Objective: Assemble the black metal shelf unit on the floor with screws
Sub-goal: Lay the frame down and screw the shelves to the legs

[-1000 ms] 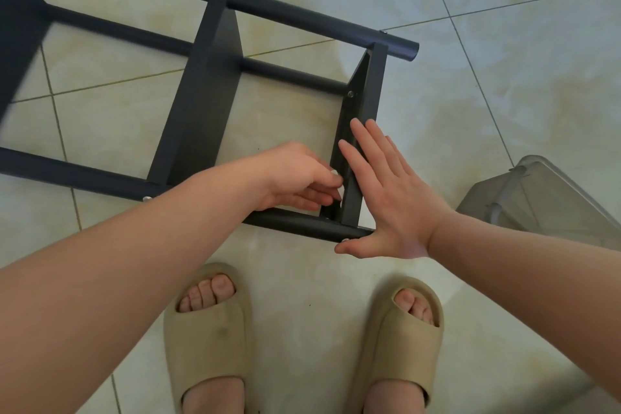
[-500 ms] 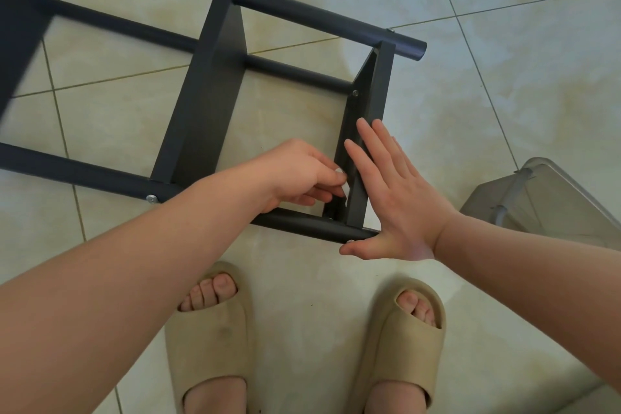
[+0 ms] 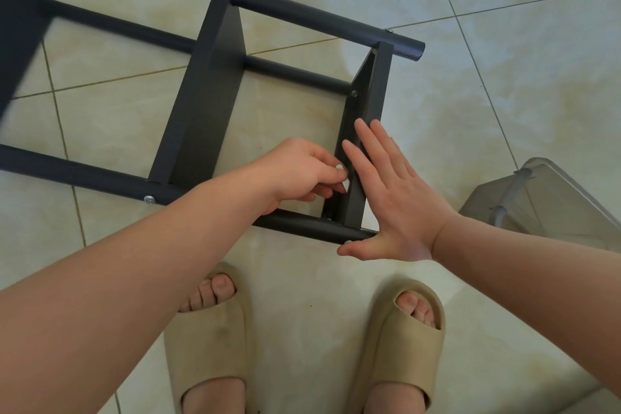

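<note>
Shelf panel (image 3: 379, 84): right hand (image 3: 393, 205) presses flat-fingered; left hand (image 3: 295, 175)'s curled fingers (image 3: 331, 174) pinch its inner edge.

Glossy cream marbled floor tiles (image 3: 537, 77) with thin grout lines, a translucent plastic bin (image 3: 554, 198) at right

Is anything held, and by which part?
Right hand grips nothing: it presses flat on the end panel's outer face. Left hand curls its fingers at the inner face; any held thing is hidden.
</note>
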`<action>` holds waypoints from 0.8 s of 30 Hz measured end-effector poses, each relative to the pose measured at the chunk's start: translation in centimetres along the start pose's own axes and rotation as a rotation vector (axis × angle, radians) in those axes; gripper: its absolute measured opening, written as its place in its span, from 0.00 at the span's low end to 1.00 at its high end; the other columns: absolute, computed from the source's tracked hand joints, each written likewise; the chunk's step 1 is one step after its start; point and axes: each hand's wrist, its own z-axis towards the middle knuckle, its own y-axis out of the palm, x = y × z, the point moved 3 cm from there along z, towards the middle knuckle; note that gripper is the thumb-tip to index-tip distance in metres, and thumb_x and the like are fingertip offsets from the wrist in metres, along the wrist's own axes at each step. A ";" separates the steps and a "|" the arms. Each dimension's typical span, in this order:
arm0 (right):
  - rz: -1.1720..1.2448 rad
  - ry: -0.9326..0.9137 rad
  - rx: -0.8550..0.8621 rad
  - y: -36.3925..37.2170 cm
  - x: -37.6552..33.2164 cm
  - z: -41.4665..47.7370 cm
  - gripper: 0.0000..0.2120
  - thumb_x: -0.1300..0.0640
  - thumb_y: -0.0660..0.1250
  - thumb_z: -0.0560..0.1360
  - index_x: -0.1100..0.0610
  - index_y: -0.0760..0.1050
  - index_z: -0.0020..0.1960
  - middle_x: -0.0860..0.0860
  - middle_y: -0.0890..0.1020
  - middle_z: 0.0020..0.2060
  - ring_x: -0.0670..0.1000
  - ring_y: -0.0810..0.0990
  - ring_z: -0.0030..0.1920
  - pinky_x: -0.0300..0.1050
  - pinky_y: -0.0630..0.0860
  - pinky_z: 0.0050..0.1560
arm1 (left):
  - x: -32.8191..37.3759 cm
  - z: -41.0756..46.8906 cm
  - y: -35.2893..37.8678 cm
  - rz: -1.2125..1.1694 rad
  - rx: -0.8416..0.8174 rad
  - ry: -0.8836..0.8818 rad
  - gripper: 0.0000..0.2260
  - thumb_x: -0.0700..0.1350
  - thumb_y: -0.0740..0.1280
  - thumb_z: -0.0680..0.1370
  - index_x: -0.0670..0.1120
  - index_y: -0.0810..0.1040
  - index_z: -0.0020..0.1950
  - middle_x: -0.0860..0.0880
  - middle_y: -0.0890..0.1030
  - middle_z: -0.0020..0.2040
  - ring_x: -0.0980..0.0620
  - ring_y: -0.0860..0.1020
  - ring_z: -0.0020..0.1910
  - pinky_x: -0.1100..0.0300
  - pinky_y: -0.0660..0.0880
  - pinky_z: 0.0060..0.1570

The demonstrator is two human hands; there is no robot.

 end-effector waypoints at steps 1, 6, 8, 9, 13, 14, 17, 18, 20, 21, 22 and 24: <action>0.000 0.000 0.002 0.0 0.0 0.0 0.61 0.19 0.56 0.67 0.60 0.41 0.82 0.59 0.38 0.81 0.59 0.34 0.81 0.60 0.44 0.80 | 0.0 0.0 0.0 0.000 0.000 -0.001 0.02 0.46 0.70 0.79 0.49 0.82 0.49 0.54 0.86 0.39 0.56 0.81 0.42 0.59 0.74 0.46; 0.005 -0.001 0.004 0.1 0.0 0.0 0.62 0.19 0.57 0.67 0.60 0.42 0.82 0.59 0.39 0.81 0.59 0.34 0.81 0.59 0.44 0.80 | 0.0 0.0 0.1 0.042 -0.004 -0.011 0.02 0.46 0.70 0.79 0.49 0.81 0.49 0.53 0.86 0.40 0.56 0.82 0.44 0.59 0.74 0.45; 0.007 -0.001 0.006 0.1 0.1 0.0 0.62 0.19 0.57 0.67 0.61 0.42 0.82 0.59 0.39 0.81 0.59 0.34 0.81 0.59 0.44 0.80 | 0.0 0.1 0.3 0.041 -0.002 -0.014 0.02 0.46 0.70 0.80 0.49 0.81 0.49 0.54 0.85 0.39 0.56 0.82 0.43 0.59 0.74 0.45; 0.008 0.001 0.004 0.1 0.1 0.0 0.62 0.19 0.58 0.67 0.60 0.42 0.82 0.59 0.39 0.81 0.59 0.34 0.81 0.59 0.43 0.80 | 0.0 0.1 0.3 0.036 -0.004 -0.018 0.02 0.46 0.70 0.80 0.49 0.81 0.49 0.54 0.85 0.39 0.56 0.82 0.42 0.59 0.74 0.45; 0.015 -0.003 0.016 0.1 0.1 0.0 0.62 0.19 0.57 0.67 0.61 0.43 0.82 0.59 0.39 0.81 0.59 0.34 0.81 0.59 0.43 0.80 | -0.1 0.2 0.5 0.030 -0.049 -0.054 0.05 0.47 0.68 0.80 0.48 0.80 0.46 0.53 0.86 0.38 0.56 0.82 0.41 0.59 0.75 0.46; 0.016 -0.004 0.017 0.1 0.1 0.0 0.62 0.19 0.57 0.67 0.61 0.43 0.82 0.59 0.39 0.81 0.59 0.34 0.81 0.59 0.44 0.80 | -0.1 0.3 0.5 0.036 -0.061 -0.059 0.06 0.47 0.68 0.81 0.48 0.80 0.46 0.53 0.86 0.38 0.55 0.82 0.42 0.58 0.75 0.47; 0.012 -0.008 0.017 0.1 0.1 0.0 0.62 0.19 0.56 0.67 0.61 0.42 0.82 0.59 0.39 0.81 0.59 0.34 0.81 0.60 0.44 0.80 | 0.0 0.3 0.5 0.059 -0.081 -0.060 0.06 0.46 0.66 0.81 0.47 0.79 0.45 0.52 0.86 0.39 0.54 0.82 0.43 0.58 0.76 0.48; 0.015 -0.009 0.018 0.1 0.1 0.0 0.62 0.19 0.56 0.67 0.61 0.42 0.82 0.59 0.39 0.81 0.59 0.34 0.81 0.61 0.45 0.80 | 0.0 0.3 0.5 0.067 -0.086 -0.060 0.06 0.45 0.66 0.82 0.47 0.79 0.46 0.52 0.86 0.39 0.54 0.82 0.43 0.58 0.75 0.48; 0.023 -0.010 0.022 0.2 0.1 -0.1 0.62 0.19 0.55 0.67 0.60 0.41 0.82 0.59 0.39 0.81 0.59 0.34 0.81 0.62 0.45 0.80 | -0.1 0.2 0.4 0.096 -0.098 -0.059 0.06 0.44 0.65 0.82 0.47 0.79 0.47 0.52 0.86 0.40 0.54 0.82 0.44 0.58 0.75 0.48; 0.028 -0.010 0.025 0.2 0.1 -0.1 0.62 0.19 0.55 0.67 0.60 0.41 0.82 0.59 0.39 0.81 0.59 0.34 0.81 0.62 0.46 0.80 | -0.1 0.2 0.3 0.112 -0.104 -0.059 0.06 0.44 0.65 0.82 0.47 0.80 0.48 0.52 0.86 0.41 0.54 0.82 0.45 0.58 0.75 0.48; 0.034 -0.010 0.027 0.2 0.1 -0.1 0.62 0.19 0.55 0.67 0.61 0.41 0.82 0.59 0.39 0.81 0.59 0.34 0.81 0.63 0.46 0.80 | -0.1 0.2 0.2 0.123 -0.108 -0.059 0.06 0.44 0.65 0.82 0.47 0.80 0.48 0.52 0.86 0.41 0.54 0.82 0.46 0.58 0.75 0.49; 0.042 -0.010 0.019 0.1 0.0 -0.1 0.62 0.19 0.55 0.67 0.61 0.41 0.82 0.59 0.39 0.81 0.59 0.34 0.80 0.64 0.47 0.80 | -0.1 0.0 0.0 0.141 -0.116 -0.062 0.06 0.43 0.64 0.82 0.48 0.79 0.47 0.52 0.87 0.41 0.54 0.82 0.45 0.58 0.75 0.49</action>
